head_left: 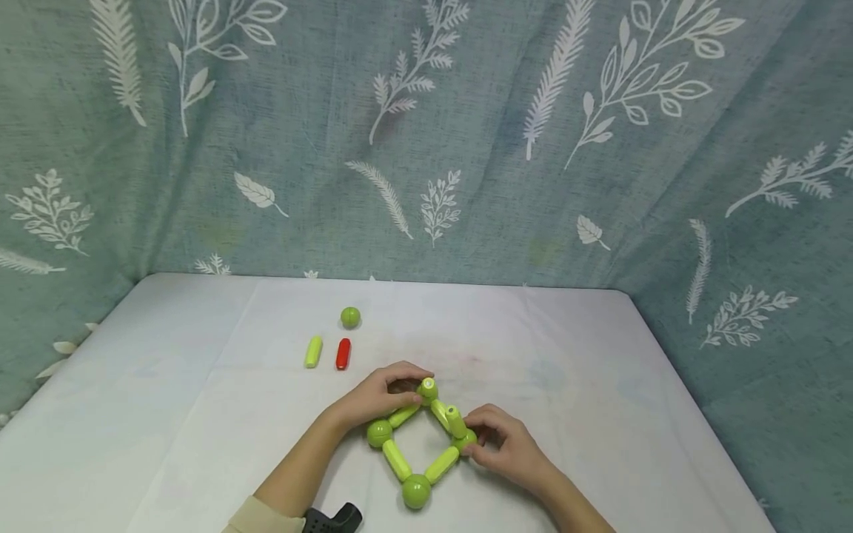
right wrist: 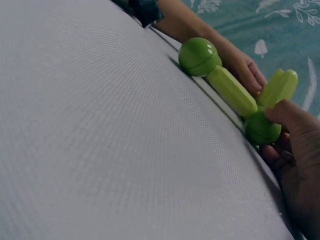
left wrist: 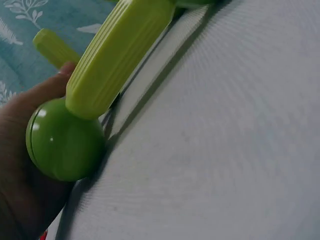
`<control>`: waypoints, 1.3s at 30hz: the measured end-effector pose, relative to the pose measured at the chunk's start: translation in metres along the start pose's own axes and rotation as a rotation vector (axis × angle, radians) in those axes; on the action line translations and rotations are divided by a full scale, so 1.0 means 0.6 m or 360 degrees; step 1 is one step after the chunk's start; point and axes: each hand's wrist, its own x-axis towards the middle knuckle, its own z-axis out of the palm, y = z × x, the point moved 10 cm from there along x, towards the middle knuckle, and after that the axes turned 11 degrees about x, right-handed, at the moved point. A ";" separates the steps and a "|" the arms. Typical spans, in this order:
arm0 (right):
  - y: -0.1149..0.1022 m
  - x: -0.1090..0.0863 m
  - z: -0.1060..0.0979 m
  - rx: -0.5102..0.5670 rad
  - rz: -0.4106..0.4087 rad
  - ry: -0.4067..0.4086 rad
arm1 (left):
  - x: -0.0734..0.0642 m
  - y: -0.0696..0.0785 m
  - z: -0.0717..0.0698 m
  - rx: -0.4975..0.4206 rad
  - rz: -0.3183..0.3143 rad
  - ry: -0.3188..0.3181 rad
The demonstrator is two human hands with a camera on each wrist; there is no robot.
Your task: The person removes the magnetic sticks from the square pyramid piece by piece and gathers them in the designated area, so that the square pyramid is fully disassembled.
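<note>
Your frame of green balls and lime rods sits on the white table as a diamond, between your two hands. Your left hand curls finger and thumb about the twelve o'clock ball and its upright rod; how hard they press, you cannot tell from here. Your right hand pinches the three o'clock ball, just under the second upright rod.

The main danger is likely uneven force: twist or push at three o'clock without matching it at twelve, and the rod between those corners could pop out. Nothing holds the six o'clock ball, so the diamond could skew there. Your left palm lies close above the nine o'clock ball; a dropped wrist might knock that joint loose. Reaching carelessly towards eleven o'clock could roll the loose ball or scatter the red rod and spare lime rod.
</note>
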 end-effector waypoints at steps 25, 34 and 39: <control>0.009 -0.010 -0.052 -0.0428 0.0249 0.0667 | -0.020 0.050 -0.016 0.0392 0.0294 0.0313; 0.021 -0.010 -0.048 -0.0366 0.0360 0.0616 | -0.016 0.044 -0.011 0.0416 0.0209 0.0247; 0.022 -0.011 -0.049 -0.0382 0.0359 0.0620 | -0.016 0.041 -0.008 0.0409 0.0205 0.0245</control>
